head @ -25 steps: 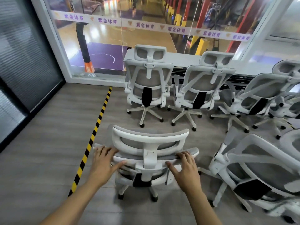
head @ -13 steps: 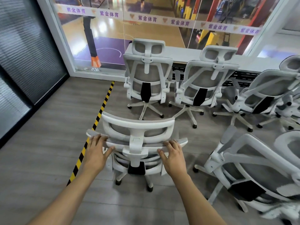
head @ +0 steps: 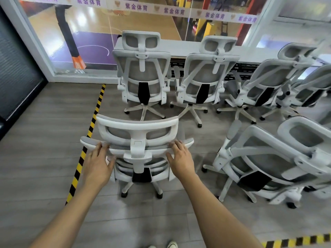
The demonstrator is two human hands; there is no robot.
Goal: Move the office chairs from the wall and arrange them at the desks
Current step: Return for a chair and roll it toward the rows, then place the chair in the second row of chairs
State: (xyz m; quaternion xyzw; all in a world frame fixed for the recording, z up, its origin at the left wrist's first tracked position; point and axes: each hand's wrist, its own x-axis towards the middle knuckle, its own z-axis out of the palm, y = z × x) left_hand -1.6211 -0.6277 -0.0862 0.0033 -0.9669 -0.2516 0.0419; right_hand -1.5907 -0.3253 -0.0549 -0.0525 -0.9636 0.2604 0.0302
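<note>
1. My left hand point(head: 97, 163) and right hand point(head: 180, 158) each grip the backrest top of the chair point(head: 138, 125).
2. The chair stands beside the striped floor tape point(head: 95, 115), near the desk point(head: 182, 46).

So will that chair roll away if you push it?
Probably it rolls easily: the chair stands on small wheels on a smooth floor. Pushed high up, where the left hand and right hand hold its back, it might tip slightly.
</note>
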